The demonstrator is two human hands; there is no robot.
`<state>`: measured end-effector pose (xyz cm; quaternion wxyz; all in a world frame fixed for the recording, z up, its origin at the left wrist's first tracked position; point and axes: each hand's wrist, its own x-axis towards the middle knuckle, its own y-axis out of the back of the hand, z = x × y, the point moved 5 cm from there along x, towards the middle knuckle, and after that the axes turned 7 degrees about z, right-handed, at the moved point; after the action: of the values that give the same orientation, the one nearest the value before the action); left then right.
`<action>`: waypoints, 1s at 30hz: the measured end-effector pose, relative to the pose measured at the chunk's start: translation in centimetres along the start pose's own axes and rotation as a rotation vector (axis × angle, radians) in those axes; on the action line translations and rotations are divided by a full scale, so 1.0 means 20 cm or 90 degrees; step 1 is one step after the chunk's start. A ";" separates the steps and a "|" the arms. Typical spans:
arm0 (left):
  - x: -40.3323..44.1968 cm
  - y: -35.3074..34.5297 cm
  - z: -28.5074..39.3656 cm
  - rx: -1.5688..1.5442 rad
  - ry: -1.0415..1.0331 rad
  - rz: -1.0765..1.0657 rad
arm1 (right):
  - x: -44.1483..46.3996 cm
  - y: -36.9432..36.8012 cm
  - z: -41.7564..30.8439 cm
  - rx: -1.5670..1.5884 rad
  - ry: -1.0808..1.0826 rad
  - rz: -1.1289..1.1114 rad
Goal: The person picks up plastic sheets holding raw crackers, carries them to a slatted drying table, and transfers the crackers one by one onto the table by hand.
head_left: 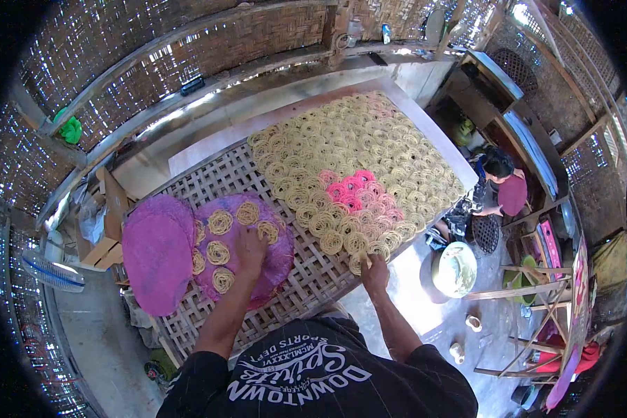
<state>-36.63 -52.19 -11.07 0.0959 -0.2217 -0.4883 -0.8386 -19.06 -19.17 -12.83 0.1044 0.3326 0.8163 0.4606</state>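
My left hand (pixel 251 251) is over a round purple sheet (pixel 283 261), fingers slightly apart and pointing down. Beside its fingertips lies a pale yellow noodle-like coil (pixel 269 231), with several similar coils, such as this coil (pixel 220 221), spread around the sheet. At the near corner of a large, dense layer of coils (pixel 341 139), my right hand (pixel 375 273) has its fingers closed on the edge of a coil (pixel 378 249). Pink coils (pixel 352 190) sit among the yellow ones. The fingertips of both hands are partly hidden.
A woven bamboo rack (pixel 306 279) supports everything. Purple sheets (pixel 159 254) are stacked at its left. A cardboard box (pixel 108 237) stands beyond. To the right, another person (pixel 498 167) sits low near a white basin (pixel 455 270), with a wooden frame (pixel 536 306) closer by.
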 end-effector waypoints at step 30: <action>0.27 -0.18 -0.26 0.111 0.013 -0.192 | 0.00 -0.20 -0.27 0.022 0.124 -0.003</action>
<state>-44.24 -54.53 -13.43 -0.0070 -0.1283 -0.5856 -0.8004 -23.37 -24.19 -13.14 0.0199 0.2863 0.8311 0.4764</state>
